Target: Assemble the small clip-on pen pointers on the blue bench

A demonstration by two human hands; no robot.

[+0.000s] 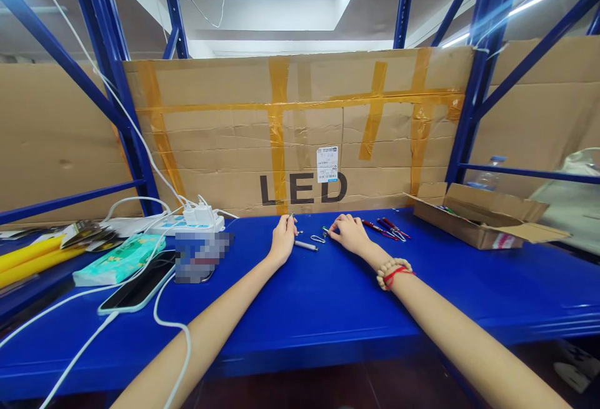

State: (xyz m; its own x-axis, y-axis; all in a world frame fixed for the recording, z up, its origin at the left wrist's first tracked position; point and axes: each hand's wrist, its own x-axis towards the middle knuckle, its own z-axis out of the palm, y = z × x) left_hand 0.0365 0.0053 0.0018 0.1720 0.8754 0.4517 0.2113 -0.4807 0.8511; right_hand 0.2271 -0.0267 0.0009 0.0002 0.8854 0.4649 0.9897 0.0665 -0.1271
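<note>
Fingers of the left hand [282,239] are pinched on a small thing [292,215]; the right hand's [351,232] can't be told. The blue table [323,309] is backed by cardboard [225,146].

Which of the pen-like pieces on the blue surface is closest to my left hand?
The grey one, just right of the left hand; the red ones lie beyond the right hand.

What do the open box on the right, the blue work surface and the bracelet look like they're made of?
The open box: matte cardboard, from its brown folded flaps. The blue work surface: glossy, probably painted metal, given its smooth sheen. The bracelet: dull, pale round beads, maybe wood, possibly plastic, with red cord-like strands.
</note>
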